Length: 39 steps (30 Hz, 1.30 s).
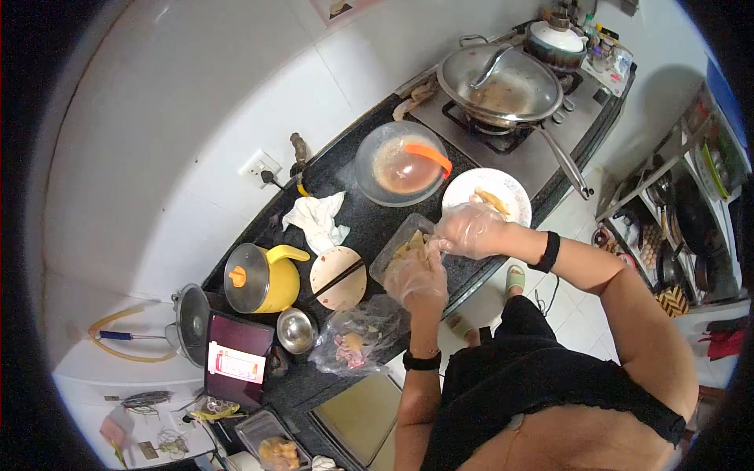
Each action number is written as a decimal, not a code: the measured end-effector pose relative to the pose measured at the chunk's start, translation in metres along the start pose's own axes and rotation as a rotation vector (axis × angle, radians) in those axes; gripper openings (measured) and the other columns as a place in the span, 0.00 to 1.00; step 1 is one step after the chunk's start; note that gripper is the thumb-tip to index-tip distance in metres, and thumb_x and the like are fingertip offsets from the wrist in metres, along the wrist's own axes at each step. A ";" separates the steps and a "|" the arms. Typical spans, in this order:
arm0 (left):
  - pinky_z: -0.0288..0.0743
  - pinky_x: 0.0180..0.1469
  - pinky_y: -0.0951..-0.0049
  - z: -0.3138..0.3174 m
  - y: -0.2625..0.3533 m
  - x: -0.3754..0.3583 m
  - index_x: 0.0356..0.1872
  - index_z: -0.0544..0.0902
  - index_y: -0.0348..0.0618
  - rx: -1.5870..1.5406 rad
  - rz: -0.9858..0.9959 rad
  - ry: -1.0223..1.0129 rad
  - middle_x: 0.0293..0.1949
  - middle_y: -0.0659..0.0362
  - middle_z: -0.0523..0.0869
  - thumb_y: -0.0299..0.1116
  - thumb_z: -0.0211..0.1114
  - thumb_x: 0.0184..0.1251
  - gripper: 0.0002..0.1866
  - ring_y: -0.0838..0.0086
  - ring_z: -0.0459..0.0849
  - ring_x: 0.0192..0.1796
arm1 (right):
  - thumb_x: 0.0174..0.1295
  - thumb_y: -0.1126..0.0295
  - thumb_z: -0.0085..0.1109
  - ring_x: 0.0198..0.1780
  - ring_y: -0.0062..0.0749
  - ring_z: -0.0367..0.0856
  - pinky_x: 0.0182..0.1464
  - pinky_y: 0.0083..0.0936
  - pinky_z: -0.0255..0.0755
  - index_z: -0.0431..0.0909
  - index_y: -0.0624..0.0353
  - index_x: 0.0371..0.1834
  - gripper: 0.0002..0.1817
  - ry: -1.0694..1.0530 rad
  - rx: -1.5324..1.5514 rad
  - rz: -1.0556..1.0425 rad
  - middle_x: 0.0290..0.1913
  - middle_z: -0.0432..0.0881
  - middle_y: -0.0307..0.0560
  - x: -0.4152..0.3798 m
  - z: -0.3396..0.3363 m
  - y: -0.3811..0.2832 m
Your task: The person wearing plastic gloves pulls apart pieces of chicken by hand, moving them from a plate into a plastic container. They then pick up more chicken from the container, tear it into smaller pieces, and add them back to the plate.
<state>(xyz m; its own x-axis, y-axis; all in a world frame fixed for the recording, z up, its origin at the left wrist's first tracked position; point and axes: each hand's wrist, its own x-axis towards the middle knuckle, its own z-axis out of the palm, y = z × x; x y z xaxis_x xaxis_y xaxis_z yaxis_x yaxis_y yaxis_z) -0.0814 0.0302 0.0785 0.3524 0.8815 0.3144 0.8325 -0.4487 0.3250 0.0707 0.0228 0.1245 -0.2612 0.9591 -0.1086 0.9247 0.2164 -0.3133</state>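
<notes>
Both my hands wear clear plastic gloves. My left hand [416, 276] is at a clear plastic container [404, 233], its fingers closed on pale pieces of food [410, 248]. Close beside it, my right hand [470, 229] is closed over the container's right side, near the rim of a white plate [514, 182]; what its fingers hold is too small to make out. On that plate lies a yellowish piece of food [492, 199]. A clear bowl [369, 174] with reddish liquid and an orange-handled tool [429, 155] stands just behind the container.
A covered wok [503, 90] sits on the stove, its long handle [564, 161] reaching toward the front edge. Leftward are a patterned plate with black chopsticks [338, 280], a yellow pot [279, 286], a metal bowl [296, 330], a plastic bag [357, 334], a white cloth [316, 221] and a tablet [238, 361].
</notes>
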 end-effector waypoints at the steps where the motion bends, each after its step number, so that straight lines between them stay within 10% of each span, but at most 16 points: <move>1: 0.66 0.38 0.54 0.004 -0.002 0.000 0.28 0.78 0.40 -0.046 -0.027 -0.003 0.28 0.46 0.79 0.48 0.50 0.60 0.19 0.52 0.77 0.34 | 0.57 0.61 0.46 0.34 0.47 0.76 0.36 0.40 0.69 0.76 0.57 0.34 0.13 0.004 0.004 0.000 0.28 0.77 0.50 0.001 0.002 0.004; 6: 0.68 0.39 0.61 0.038 -0.023 -0.006 0.28 0.78 0.39 -0.247 0.116 0.161 0.28 0.50 0.80 0.44 0.51 0.62 0.17 0.58 0.77 0.32 | 0.60 0.53 0.44 0.25 0.45 0.74 0.30 0.33 0.69 0.74 0.62 0.25 0.22 0.101 0.452 -0.204 0.21 0.75 0.54 0.011 0.020 0.024; 10: 0.68 0.38 0.74 0.021 -0.006 -0.004 0.31 0.77 0.36 -0.911 -0.188 0.051 0.30 0.56 0.80 0.42 0.51 0.65 0.17 0.72 0.76 0.34 | 0.60 0.52 0.46 0.23 0.35 0.74 0.28 0.28 0.68 0.75 0.59 0.29 0.20 0.116 0.889 -0.248 0.21 0.75 0.46 0.017 0.051 0.025; 12: 0.68 0.38 0.77 0.012 0.001 -0.002 0.33 0.77 0.35 -0.989 -0.220 0.040 0.32 0.57 0.80 0.42 0.50 0.66 0.17 0.76 0.75 0.35 | 0.58 0.54 0.51 0.25 0.28 0.74 0.26 0.23 0.68 0.74 0.55 0.36 0.16 0.148 1.733 0.443 0.25 0.75 0.37 0.013 0.060 -0.002; 16: 0.68 0.50 0.68 0.065 -0.019 -0.012 0.45 0.72 0.38 -1.111 -0.297 0.015 0.46 0.53 0.75 0.38 0.54 0.62 0.15 0.65 0.74 0.47 | 0.61 0.66 0.48 0.31 0.26 0.75 0.29 0.22 0.72 0.72 0.52 0.43 0.09 0.218 2.449 0.506 0.33 0.75 0.39 0.006 0.066 -0.029; 17: 0.66 0.54 0.64 0.085 -0.029 -0.017 0.48 0.69 0.40 -1.032 -0.342 0.007 0.50 0.52 0.72 0.36 0.55 0.60 0.17 0.61 0.73 0.51 | 0.61 0.71 0.46 0.35 0.31 0.76 0.37 0.26 0.74 0.70 0.54 0.45 0.10 0.027 2.671 0.234 0.38 0.76 0.45 0.009 0.090 -0.016; 21: 0.61 0.60 0.58 0.116 -0.053 -0.019 0.50 0.65 0.41 -0.915 -0.022 -0.063 0.54 0.50 0.67 0.37 0.54 0.59 0.19 0.54 0.68 0.55 | 0.62 0.69 0.44 0.41 0.36 0.76 0.45 0.29 0.73 0.69 0.56 0.47 0.12 0.234 2.589 0.424 0.44 0.75 0.50 0.005 0.068 -0.036; 24: 0.67 0.38 0.75 0.092 -0.032 -0.008 0.34 0.70 0.37 -0.701 0.228 0.430 0.36 0.57 0.73 0.40 0.47 0.67 0.14 0.75 0.71 0.36 | 0.63 0.68 0.40 0.48 0.35 0.73 0.52 0.28 0.68 0.68 0.58 0.48 0.13 0.138 2.672 0.082 0.48 0.72 0.50 0.010 0.087 -0.027; 26: 0.67 0.40 0.71 0.083 -0.024 -0.004 0.36 0.70 0.36 -1.086 -0.055 0.170 0.34 0.55 0.73 0.37 0.49 0.65 0.12 0.67 0.72 0.36 | 0.63 0.67 0.36 0.54 0.31 0.68 0.58 0.25 0.61 0.67 0.58 0.49 0.15 0.367 0.773 -0.139 0.51 0.70 0.48 0.010 0.077 -0.024; 32: 0.67 0.41 0.68 0.079 -0.026 -0.004 0.39 0.71 0.35 -1.278 -0.069 0.053 0.37 0.52 0.73 0.29 0.55 0.59 0.10 0.62 0.73 0.37 | 0.62 0.67 0.37 0.52 0.27 0.69 0.57 0.21 0.61 0.66 0.55 0.51 0.15 0.237 0.095 -0.136 0.50 0.72 0.46 0.015 0.085 -0.015; 33: 0.67 0.41 0.68 0.078 -0.025 -0.003 0.39 0.71 0.35 -1.274 -0.070 0.057 0.37 0.52 0.73 0.29 0.55 0.59 0.10 0.62 0.73 0.37 | 0.62 0.67 0.37 0.52 0.27 0.69 0.57 0.21 0.61 0.66 0.55 0.51 0.15 0.238 0.097 -0.140 0.50 0.72 0.46 0.019 0.095 -0.011; 35: 0.67 0.41 0.76 0.076 -0.020 -0.002 0.38 0.70 0.38 -0.546 0.284 0.456 0.31 0.59 0.73 0.44 0.41 0.70 0.18 0.75 0.71 0.33 | 0.61 0.67 0.41 0.47 0.27 0.72 0.53 0.24 0.66 0.68 0.56 0.49 0.14 0.167 1.727 -0.142 0.47 0.74 0.44 0.027 0.118 -0.001; 39: 0.67 0.42 0.73 0.053 -0.006 -0.006 0.40 0.69 0.36 -0.935 0.020 0.198 0.31 0.58 0.73 0.41 0.43 0.69 0.16 0.72 0.72 0.34 | 0.56 0.67 0.48 0.44 0.33 0.74 0.50 0.28 0.67 0.69 0.57 0.49 0.17 0.199 1.368 0.324 0.44 0.75 0.48 0.016 0.067 -0.009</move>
<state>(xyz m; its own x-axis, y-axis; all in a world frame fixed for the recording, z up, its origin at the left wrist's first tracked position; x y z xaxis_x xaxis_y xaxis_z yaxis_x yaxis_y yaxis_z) -0.0654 0.0355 0.0272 0.2127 0.8697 0.4455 0.1177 -0.4754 0.8719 0.0399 0.0236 0.0626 0.0561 0.9654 -0.2545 -0.0876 -0.2491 -0.9645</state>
